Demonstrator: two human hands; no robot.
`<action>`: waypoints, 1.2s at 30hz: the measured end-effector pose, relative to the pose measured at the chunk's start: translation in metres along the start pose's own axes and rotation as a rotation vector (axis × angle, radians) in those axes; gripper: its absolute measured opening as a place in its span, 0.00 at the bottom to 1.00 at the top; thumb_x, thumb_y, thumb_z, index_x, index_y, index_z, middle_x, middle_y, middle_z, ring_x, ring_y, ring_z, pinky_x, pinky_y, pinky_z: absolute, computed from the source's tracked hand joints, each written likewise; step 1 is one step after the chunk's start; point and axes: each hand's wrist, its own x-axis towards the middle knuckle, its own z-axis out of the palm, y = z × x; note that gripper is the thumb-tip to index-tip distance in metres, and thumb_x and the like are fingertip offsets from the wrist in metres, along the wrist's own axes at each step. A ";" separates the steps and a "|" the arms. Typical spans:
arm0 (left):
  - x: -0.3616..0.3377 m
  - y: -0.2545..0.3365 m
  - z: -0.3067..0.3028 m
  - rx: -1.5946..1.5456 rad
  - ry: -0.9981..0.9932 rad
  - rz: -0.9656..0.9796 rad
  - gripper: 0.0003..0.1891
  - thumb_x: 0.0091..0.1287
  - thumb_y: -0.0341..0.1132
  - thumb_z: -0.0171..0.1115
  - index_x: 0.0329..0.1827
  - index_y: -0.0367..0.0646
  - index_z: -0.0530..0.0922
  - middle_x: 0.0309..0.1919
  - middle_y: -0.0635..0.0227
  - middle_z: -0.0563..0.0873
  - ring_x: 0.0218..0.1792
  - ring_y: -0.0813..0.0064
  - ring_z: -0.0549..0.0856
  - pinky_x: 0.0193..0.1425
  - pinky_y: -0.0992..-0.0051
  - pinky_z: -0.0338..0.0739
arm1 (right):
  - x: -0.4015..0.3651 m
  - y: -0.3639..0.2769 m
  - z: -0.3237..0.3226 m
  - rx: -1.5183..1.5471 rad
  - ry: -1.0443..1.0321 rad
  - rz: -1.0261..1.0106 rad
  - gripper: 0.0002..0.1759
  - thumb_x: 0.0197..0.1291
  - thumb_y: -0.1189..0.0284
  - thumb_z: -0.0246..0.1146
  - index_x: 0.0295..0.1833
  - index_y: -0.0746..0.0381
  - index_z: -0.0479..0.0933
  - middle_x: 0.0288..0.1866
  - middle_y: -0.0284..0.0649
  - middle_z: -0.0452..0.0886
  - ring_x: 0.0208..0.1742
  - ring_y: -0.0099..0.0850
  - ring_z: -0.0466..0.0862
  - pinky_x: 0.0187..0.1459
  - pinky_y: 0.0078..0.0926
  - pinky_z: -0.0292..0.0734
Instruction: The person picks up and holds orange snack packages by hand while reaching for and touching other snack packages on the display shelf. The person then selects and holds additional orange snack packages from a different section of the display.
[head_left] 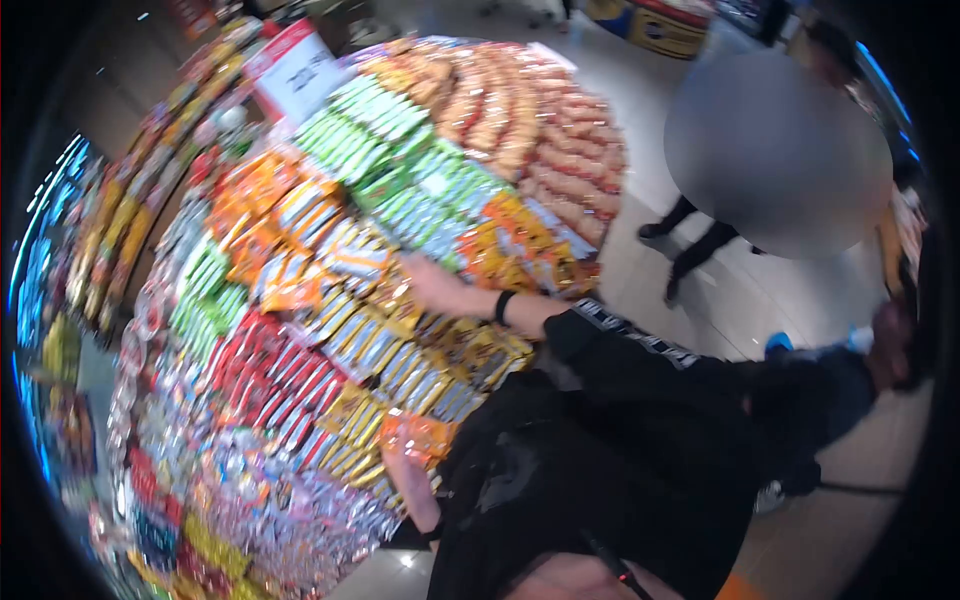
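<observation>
My left hand [405, 485] is low over the display, with a shiny orange snack packet [418, 436] at its fingers, and it appears closed on the packet. Yellow packets [355, 425] in rows lie beside it. Farther up, my right hand [432, 285], with a black band at the wrist, reaches across the packets. Its fingers are blurred among the orange-and-white packets [355, 250] and yellow ones, so whether it grips one cannot be told. Green packets [370, 130] lie in rows above this hand.
A white price sign with a red top [295, 75] stands at the display's far edge. Red packets [280, 370] and small wrapped sweets [285, 510] fill its lower part. Brownish packs [570, 160] curve along the upper right. Another person [705, 245] stands on the tiled floor at right.
</observation>
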 end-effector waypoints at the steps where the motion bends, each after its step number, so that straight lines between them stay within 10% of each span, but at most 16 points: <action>1: -0.004 0.004 0.005 -0.011 -0.022 -0.017 0.20 0.69 0.30 0.65 0.62 0.38 0.72 0.52 0.63 0.84 0.53 0.72 0.85 0.54 0.71 0.82 | -0.011 0.020 0.024 -0.168 -0.049 -0.114 0.28 0.52 0.77 0.59 0.61 0.72 0.70 0.55 0.60 0.72 0.56 0.57 0.74 0.63 0.52 0.68; 2: -0.014 0.012 0.011 -0.019 -0.046 -0.035 0.21 0.69 0.32 0.65 0.63 0.38 0.72 0.53 0.63 0.84 0.54 0.72 0.84 0.54 0.70 0.82 | -0.017 0.016 0.032 -0.341 -0.330 -0.009 0.26 0.49 0.76 0.60 0.57 0.72 0.73 0.55 0.61 0.71 0.58 0.59 0.72 0.65 0.52 0.66; 6: -0.006 -0.011 -0.005 0.132 -0.105 0.119 0.20 0.74 0.38 0.60 0.64 0.38 0.72 0.58 0.61 0.80 0.59 0.69 0.81 0.63 0.66 0.77 | -0.068 -0.025 0.003 -0.210 -0.093 -0.028 0.30 0.64 0.70 0.59 0.69 0.69 0.64 0.72 0.63 0.59 0.74 0.59 0.61 0.72 0.56 0.62; 12: -0.006 0.014 0.031 0.085 -0.154 0.044 0.21 0.72 0.40 0.62 0.62 0.36 0.73 0.56 0.60 0.81 0.56 0.69 0.83 0.60 0.67 0.78 | -0.070 -0.016 0.010 -0.245 -0.341 0.032 0.30 0.68 0.69 0.58 0.73 0.63 0.61 0.78 0.60 0.50 0.78 0.62 0.54 0.73 0.55 0.62; 16: 0.000 0.023 0.042 0.006 -0.097 -0.105 0.22 0.72 0.35 0.63 0.65 0.36 0.71 0.55 0.61 0.81 0.53 0.71 0.83 0.58 0.69 0.80 | -0.074 -0.008 0.022 -0.334 -0.197 -0.078 0.29 0.56 0.72 0.61 0.65 0.66 0.69 0.67 0.59 0.67 0.67 0.57 0.68 0.67 0.50 0.69; 19: -0.005 0.025 0.038 0.000 -0.125 -0.012 0.20 0.71 0.31 0.63 0.65 0.38 0.73 0.54 0.65 0.82 0.54 0.72 0.84 0.58 0.70 0.80 | -0.058 -0.027 -0.012 -0.289 -0.012 -0.220 0.13 0.48 0.73 0.61 0.40 0.65 0.79 0.43 0.52 0.79 0.52 0.50 0.77 0.59 0.47 0.72; 26: -0.010 0.016 0.013 -0.091 0.034 0.023 0.18 0.71 0.29 0.63 0.62 0.37 0.73 0.52 0.66 0.83 0.52 0.76 0.84 0.57 0.73 0.79 | -0.017 -0.003 -0.011 -0.060 0.072 -0.081 0.22 0.62 0.70 0.63 0.59 0.68 0.72 0.56 0.55 0.75 0.58 0.50 0.76 0.62 0.44 0.71; 28: -0.019 0.017 0.015 -0.097 0.046 0.000 0.18 0.71 0.29 0.63 0.61 0.37 0.73 0.52 0.66 0.83 0.52 0.76 0.84 0.57 0.73 0.80 | 0.004 -0.008 -0.029 0.159 -0.084 0.229 0.28 0.61 0.69 0.63 0.64 0.69 0.67 0.64 0.59 0.70 0.65 0.54 0.72 0.66 0.44 0.68; 36: -0.033 0.010 0.016 -0.168 0.080 0.005 0.17 0.71 0.28 0.63 0.61 0.37 0.73 0.52 0.65 0.83 0.51 0.75 0.85 0.56 0.73 0.81 | 0.039 0.049 0.009 0.034 -0.024 0.215 0.28 0.58 0.64 0.70 0.61 0.67 0.74 0.52 0.51 0.82 0.54 0.47 0.82 0.57 0.40 0.76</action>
